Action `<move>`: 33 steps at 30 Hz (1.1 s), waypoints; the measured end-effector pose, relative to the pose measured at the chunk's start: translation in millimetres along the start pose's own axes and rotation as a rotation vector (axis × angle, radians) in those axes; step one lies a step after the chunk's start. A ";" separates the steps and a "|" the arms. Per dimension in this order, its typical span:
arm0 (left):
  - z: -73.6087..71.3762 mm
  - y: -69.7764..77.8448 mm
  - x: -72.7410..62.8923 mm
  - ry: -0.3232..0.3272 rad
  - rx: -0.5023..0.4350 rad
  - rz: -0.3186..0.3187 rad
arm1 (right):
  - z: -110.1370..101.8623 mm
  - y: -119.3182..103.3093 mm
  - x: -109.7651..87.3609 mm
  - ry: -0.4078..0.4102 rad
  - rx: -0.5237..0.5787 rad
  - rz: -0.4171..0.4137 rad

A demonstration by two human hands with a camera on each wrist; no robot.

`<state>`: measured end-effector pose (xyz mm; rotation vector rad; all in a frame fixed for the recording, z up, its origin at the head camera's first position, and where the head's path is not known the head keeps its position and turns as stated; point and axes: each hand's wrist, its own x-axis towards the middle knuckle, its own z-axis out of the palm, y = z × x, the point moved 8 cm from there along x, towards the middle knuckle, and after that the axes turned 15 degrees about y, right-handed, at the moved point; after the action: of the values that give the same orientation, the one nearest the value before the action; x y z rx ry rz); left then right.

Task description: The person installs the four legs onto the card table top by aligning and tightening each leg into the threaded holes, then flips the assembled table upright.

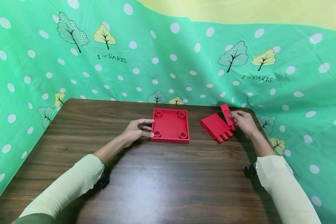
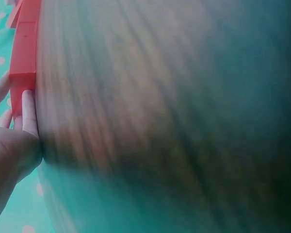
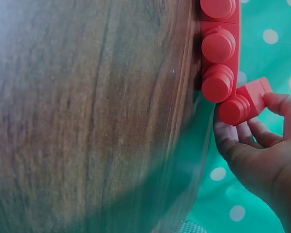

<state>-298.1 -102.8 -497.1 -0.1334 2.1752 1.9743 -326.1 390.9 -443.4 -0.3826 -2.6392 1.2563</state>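
Observation:
A square red tray-like base (image 1: pixel 170 126) lies on the table, a round hollow socket in each inner corner. My left hand (image 1: pixel 138 130) touches its left side with fairly straight fingers; in the left wrist view, fingers (image 2: pixel 29 109) lie against the red base's edge (image 2: pixel 24 51). To the right, my right hand (image 1: pixel 243 121) pinches a long red block with a round peg end (image 1: pixel 226 113) between thumb and fingers. Beside that block lies a group of similar red blocks (image 1: pixel 214 124), side by side, pegs facing me. The right wrist view shows the pinched block (image 3: pixel 252 99) angled against the row's end.
The dark wooden table (image 1: pixel 145 180) ends at a back edge just behind the red pieces. A green dotted cloth (image 1: pixel 145 62) hangs behind and at the sides. The right hand is close to the table's right edge.

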 end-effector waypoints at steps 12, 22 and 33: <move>-1.2 1.0 0.9 -0.011 0.024 0.008 | -5.3 -12.5 0.8 0.070 0.100 0.014; -2.2 -1.2 0.5 -0.025 0.042 0.014 | 14.1 -26.4 -12.8 0.009 0.377 0.118; -1.8 -0.4 -0.5 -0.044 0.022 0.014 | 37.4 -34.7 -26.0 -0.040 0.531 0.182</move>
<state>-297.7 -104.7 -497.2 -0.0712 2.1755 1.9409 -317.1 334.4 -441.2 -0.5121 -2.2104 1.9608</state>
